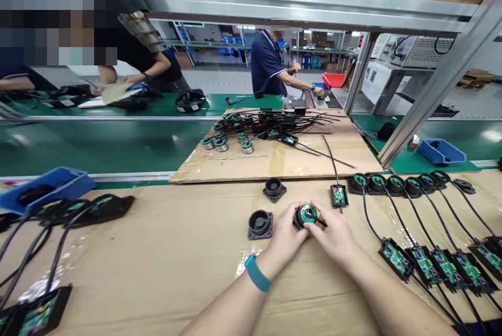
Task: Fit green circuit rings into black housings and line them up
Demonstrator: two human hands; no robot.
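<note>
Over the cardboard-covered bench, both hands hold a round motor part [308, 214] with a green circuit board on its upper face and a black cable at its right. My left hand [288, 228] has its fingers wrapped around the left side of the part. On the right side, my right hand [333, 231] grips it close to the cable. Two black square-flanged housings [259, 224] lie just left of and behind my hands. Behind my right hand sits a small black box with a green board [339, 196], with a cable leading back from it.
Several cabled round assemblies [397, 184] line the right, wired to black board boxes [397, 258]. More lie at left beside a blue bin [47, 188]. A raised cardboard sheet [282, 163] bears a pile of motor parts. Metal posts frame the bench; co-workers stand beyond.
</note>
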